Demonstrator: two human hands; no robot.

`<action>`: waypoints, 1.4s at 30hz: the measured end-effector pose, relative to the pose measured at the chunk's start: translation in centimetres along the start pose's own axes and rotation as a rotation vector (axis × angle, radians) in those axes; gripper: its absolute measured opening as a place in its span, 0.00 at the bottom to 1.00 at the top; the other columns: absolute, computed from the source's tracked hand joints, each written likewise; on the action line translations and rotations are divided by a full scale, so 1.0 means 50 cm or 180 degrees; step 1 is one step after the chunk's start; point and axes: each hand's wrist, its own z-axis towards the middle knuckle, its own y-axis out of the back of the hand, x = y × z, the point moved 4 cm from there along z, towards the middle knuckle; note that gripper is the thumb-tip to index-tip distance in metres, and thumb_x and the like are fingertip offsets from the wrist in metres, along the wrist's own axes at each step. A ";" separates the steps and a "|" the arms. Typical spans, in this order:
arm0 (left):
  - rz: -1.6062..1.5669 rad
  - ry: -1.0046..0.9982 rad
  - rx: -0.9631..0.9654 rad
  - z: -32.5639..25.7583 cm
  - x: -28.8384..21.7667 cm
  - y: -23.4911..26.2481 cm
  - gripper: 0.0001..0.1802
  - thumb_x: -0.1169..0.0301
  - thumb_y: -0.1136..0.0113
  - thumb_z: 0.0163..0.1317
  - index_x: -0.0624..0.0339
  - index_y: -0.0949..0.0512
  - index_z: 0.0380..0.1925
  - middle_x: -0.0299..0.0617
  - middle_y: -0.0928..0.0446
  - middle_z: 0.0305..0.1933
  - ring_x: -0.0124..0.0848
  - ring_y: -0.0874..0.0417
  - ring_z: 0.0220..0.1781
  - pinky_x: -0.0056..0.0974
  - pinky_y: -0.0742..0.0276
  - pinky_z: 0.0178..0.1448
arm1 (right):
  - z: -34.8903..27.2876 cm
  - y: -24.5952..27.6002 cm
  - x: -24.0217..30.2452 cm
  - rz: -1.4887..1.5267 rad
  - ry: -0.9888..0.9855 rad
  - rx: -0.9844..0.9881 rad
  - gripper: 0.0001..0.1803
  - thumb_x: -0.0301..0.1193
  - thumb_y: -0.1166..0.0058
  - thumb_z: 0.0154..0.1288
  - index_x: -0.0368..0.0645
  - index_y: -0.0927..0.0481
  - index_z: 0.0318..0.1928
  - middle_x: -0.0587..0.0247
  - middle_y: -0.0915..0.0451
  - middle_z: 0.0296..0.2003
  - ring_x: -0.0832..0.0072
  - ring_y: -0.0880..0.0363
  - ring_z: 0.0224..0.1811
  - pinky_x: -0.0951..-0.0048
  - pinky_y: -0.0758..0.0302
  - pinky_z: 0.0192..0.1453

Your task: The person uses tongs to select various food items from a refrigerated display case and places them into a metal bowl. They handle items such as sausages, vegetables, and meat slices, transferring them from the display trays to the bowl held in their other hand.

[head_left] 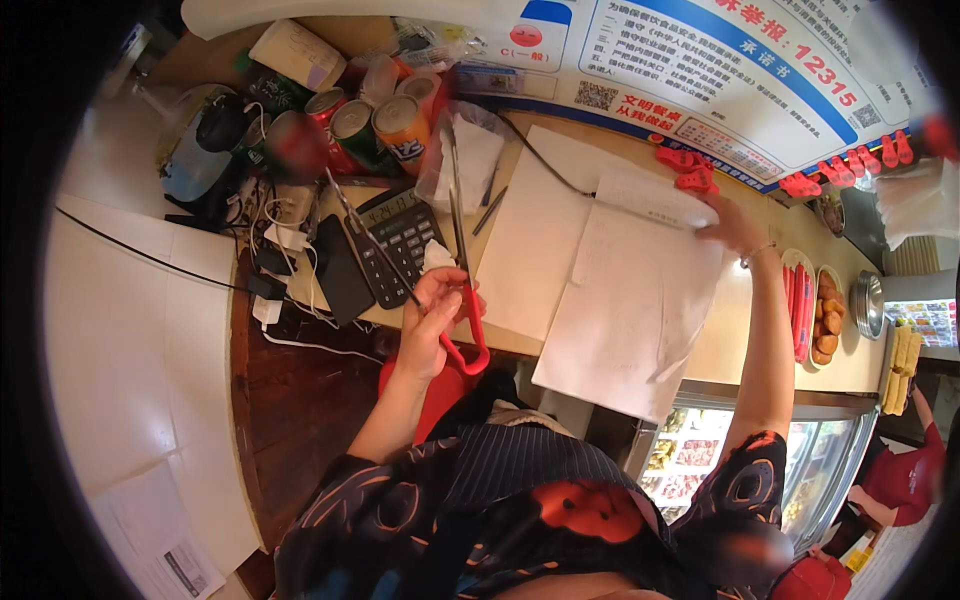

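Note:
My left hand (435, 315) is closed around red-handled metal tongs (466, 352). The tongs' two long arms spread apart over a black calculator (395, 245) and point toward drink cans (352, 130). Crumpled white tissue (438, 256) shows just above the fingers. At the right edge of large white paper sheets (640, 290), my right hand (735, 228) has its fingers bent onto the paper near its folded upper strip. The fingertips are partly hidden. The lower end of the sheets hangs past the counter's front edge. Red clips (690, 172) lie just beyond the paper.
Cables and a dark phone-like slab (342, 268) lie left of the calculator. Rightward along the counter are a tray of red packs (797, 305), a tray of brown round food (827, 318) and metal bowls (868, 305). Below stands a glass-fronted display case (690, 455); a person in red (905, 480) is beyond.

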 end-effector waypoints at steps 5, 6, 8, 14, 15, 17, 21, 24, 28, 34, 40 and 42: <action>0.0086 -0.0109 -0.0245 -0.006 -0.017 0.009 0.14 0.71 0.51 0.57 0.62 0.34 0.43 0.45 0.29 0.40 0.34 0.25 0.39 0.40 0.30 0.47 | -0.014 0.002 0.162 -0.1204 0.0345 -0.1925 0.21 0.33 0.42 0.45 0.48 0.28 0.44 0.55 0.26 0.39 0.59 0.28 0.43 0.63 0.30 0.43; 0.0142 -0.0134 -0.0254 -0.006 -0.020 0.012 0.14 0.71 0.51 0.57 0.62 0.34 0.43 0.45 0.29 0.40 0.35 0.25 0.39 0.40 0.30 0.47 | -0.006 -0.036 0.180 -0.0614 0.0401 -0.1985 0.18 0.33 0.44 0.46 0.48 0.28 0.42 0.55 0.26 0.37 0.60 0.28 0.41 0.62 0.30 0.42; 0.0322 -0.0185 -0.0335 -0.015 -0.036 0.023 0.14 0.72 0.53 0.57 0.63 0.34 0.43 0.45 0.29 0.41 0.35 0.25 0.39 0.40 0.30 0.47 | 0.011 -0.101 0.297 -0.0065 0.0298 -0.1282 0.12 0.31 0.48 0.51 0.46 0.29 0.38 0.57 0.25 0.34 0.61 0.26 0.38 0.62 0.28 0.38; 0.0470 -0.0406 -0.0484 -0.064 -0.071 0.042 0.13 0.74 0.54 0.58 0.64 0.34 0.43 0.45 0.30 0.42 0.33 0.26 0.41 0.38 0.29 0.47 | 0.095 -0.208 0.435 -0.0580 0.0549 -0.1552 0.06 0.27 0.52 0.49 0.43 0.30 0.31 0.61 0.26 0.32 0.62 0.28 0.37 0.62 0.29 0.35; 0.0517 -0.0411 -0.0495 -0.073 -0.070 0.049 0.13 0.73 0.53 0.58 0.64 0.35 0.44 0.46 0.30 0.43 0.34 0.26 0.42 0.39 0.30 0.48 | 0.110 -0.198 0.432 -0.0832 0.0421 -0.1856 0.06 0.27 0.53 0.49 0.43 0.30 0.31 0.61 0.26 0.32 0.62 0.28 0.37 0.62 0.29 0.36; 0.0614 -0.0490 -0.0508 -0.083 -0.071 0.057 0.14 0.73 0.53 0.58 0.65 0.35 0.44 0.46 0.30 0.44 0.34 0.26 0.42 0.39 0.30 0.48 | 0.135 -0.172 0.395 -0.1668 0.0362 -0.2050 0.07 0.27 0.56 0.49 0.44 0.27 0.32 0.62 0.26 0.32 0.64 0.29 0.37 0.61 0.33 0.41; 0.0476 -0.0394 -0.0271 -0.075 -0.064 0.043 0.14 0.74 0.54 0.57 0.65 0.35 0.44 0.46 0.30 0.44 0.34 0.26 0.42 0.39 0.30 0.48 | 0.186 -0.135 0.324 -0.1758 0.0165 -0.1367 0.08 0.27 0.57 0.52 0.44 0.26 0.34 0.62 0.25 0.28 0.65 0.27 0.34 0.64 0.33 0.42; 0.0323 -0.0362 -0.0207 -0.063 -0.060 0.021 0.13 0.75 0.55 0.57 0.65 0.35 0.43 0.47 0.30 0.43 0.36 0.26 0.41 0.39 0.31 0.49 | 0.182 -0.035 0.342 0.0441 0.0536 -0.0985 0.08 0.30 0.56 0.56 0.41 0.27 0.35 0.62 0.24 0.25 0.70 0.25 0.30 0.69 0.31 0.34; -0.0115 -0.0604 0.0334 -0.005 -0.059 -0.047 0.14 0.77 0.53 0.55 0.66 0.34 0.42 0.45 0.29 0.41 0.35 0.26 0.44 0.40 0.33 0.53 | 0.137 0.048 0.362 0.3308 0.0383 -0.0711 0.09 0.32 0.54 0.59 0.39 0.30 0.35 0.65 0.27 0.21 0.77 0.27 0.22 0.78 0.32 0.24; -0.0134 -0.1543 0.0935 0.118 -0.092 -0.166 0.11 0.77 0.54 0.56 0.62 0.34 0.40 0.46 0.30 0.43 0.42 0.32 0.54 0.48 0.46 0.64 | 0.108 0.119 0.405 0.4351 0.0801 -0.0786 0.08 0.30 0.54 0.61 0.38 0.32 0.36 0.67 0.30 0.22 0.78 0.29 0.26 0.78 0.29 0.33; -0.0144 -0.1962 0.0593 0.153 -0.144 -0.192 0.12 0.77 0.51 0.54 0.61 0.33 0.40 0.45 0.30 0.45 0.33 0.30 0.50 0.39 0.39 0.57 | 0.077 0.148 0.456 0.4848 0.0689 -0.0350 0.08 0.30 0.51 0.59 0.38 0.30 0.35 0.67 0.28 0.23 0.79 0.28 0.24 0.79 0.30 0.25; -0.0326 -0.1828 0.0801 0.147 -0.148 -0.184 0.14 0.75 0.52 0.54 0.60 0.35 0.42 0.45 0.31 0.44 0.39 0.28 0.49 0.45 0.38 0.58 | 0.056 0.135 0.462 0.4461 0.0503 -0.0057 0.09 0.30 0.51 0.58 0.37 0.30 0.36 0.68 0.28 0.23 0.81 0.29 0.23 0.81 0.31 0.22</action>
